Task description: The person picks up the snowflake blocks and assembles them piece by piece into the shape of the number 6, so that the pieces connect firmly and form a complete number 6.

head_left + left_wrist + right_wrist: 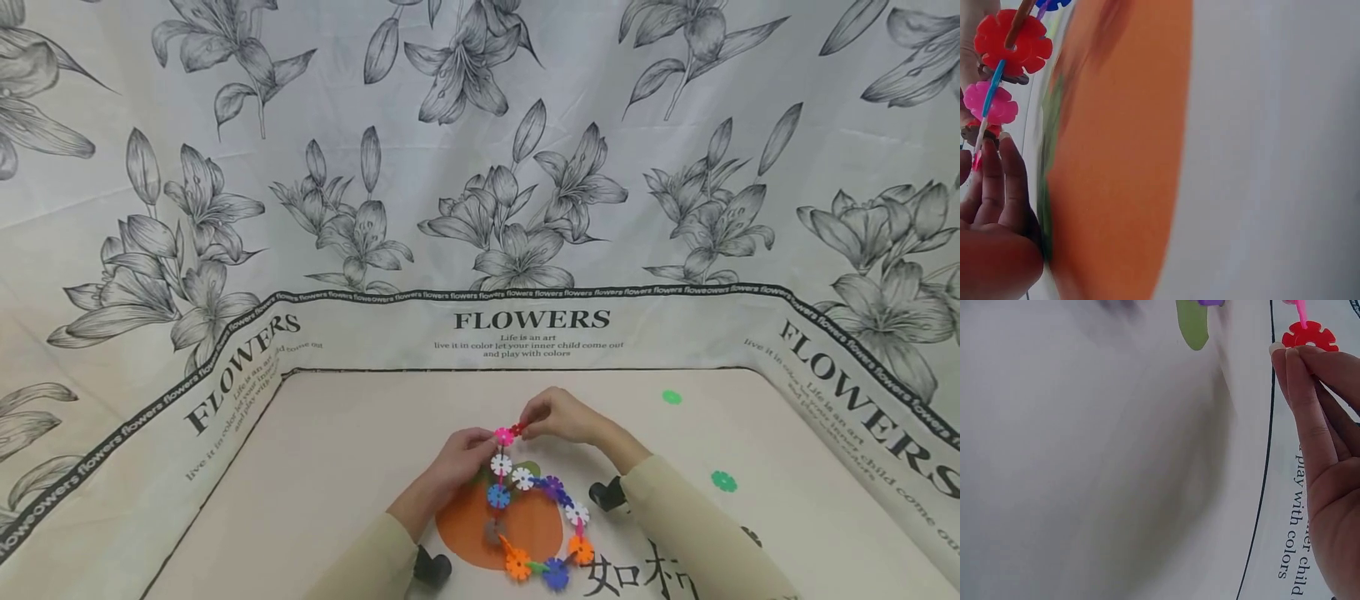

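A chain of colourful slotted snowflake discs hangs in a loop between and below the hands in the head view, with a white disc [501, 465], a blue disc [498, 496] and an orange disc [517, 564] among them. My left hand [463, 461] pinches a pink disc [505, 437] at the top of the chain. Thumb and fingers of my right hand [564, 417] pinch a red disc [1311, 336]. In the right wrist view, the red disc meets a pink disc seen edge-on [1301, 314]. Fingers partly hide both held discs.
Two loose green discs, one farther back [671, 397] and one nearer [723, 481], lie on the table [337, 467] at the right. An orange print and black characters mark its surface. A flower-patterned cloth [525, 319] walls the back and sides.
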A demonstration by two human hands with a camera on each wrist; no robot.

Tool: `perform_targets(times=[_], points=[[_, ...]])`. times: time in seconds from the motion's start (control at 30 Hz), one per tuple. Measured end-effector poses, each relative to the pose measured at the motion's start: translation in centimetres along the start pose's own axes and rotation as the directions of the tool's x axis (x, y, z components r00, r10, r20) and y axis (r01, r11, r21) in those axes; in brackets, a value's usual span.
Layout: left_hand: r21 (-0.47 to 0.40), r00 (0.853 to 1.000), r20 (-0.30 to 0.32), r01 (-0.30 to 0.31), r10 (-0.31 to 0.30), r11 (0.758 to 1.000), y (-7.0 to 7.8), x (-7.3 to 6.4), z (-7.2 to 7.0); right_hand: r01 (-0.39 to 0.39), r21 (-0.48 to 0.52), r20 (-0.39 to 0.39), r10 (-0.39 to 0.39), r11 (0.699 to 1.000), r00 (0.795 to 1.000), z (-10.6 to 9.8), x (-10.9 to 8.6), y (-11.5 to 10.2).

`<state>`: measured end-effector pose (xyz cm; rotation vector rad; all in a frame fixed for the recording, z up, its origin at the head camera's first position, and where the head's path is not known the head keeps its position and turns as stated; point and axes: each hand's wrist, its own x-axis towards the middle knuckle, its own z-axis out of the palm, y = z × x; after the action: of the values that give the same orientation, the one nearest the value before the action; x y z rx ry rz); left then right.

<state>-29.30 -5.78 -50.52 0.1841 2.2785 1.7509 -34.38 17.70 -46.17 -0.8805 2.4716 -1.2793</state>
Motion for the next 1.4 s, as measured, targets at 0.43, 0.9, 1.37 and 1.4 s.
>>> perform_targets(times=[0.43, 0.9, 1.37, 1.4], points=[[-0.005, 0.998, -0.021, 0.060, -0.060, 0.998, -0.3, 1.0, 0.3, 0.095, -0.015, 0.069, -0.094, 0.995, 0.993, 0.4, 0.6, -0.2], [0.045, 0.999, 0.006, 0.050, -0.051, 0.998, -0.3, 1.0, -0.1, -0.096, -0.129, -0.097, 0.084, 0.987, 0.992, -1.1, -3.1, -0.4], [0.088, 0.998, 0.011, 0.062, -0.063, 0.994, -0.2, 1.2, 0.3, -0.360, -0.240, -0.302, 0.283, 0.902, 0.910, -5.2, -12.4, 3.1], [0.087, 0.998, 0.017, 0.059, -0.061, 0.994, -0.1, 1.1, 0.3, -0.367, -0.227, -0.299, 0.294, 0.902, 0.908, -5.1, -12.5, 3.4]])
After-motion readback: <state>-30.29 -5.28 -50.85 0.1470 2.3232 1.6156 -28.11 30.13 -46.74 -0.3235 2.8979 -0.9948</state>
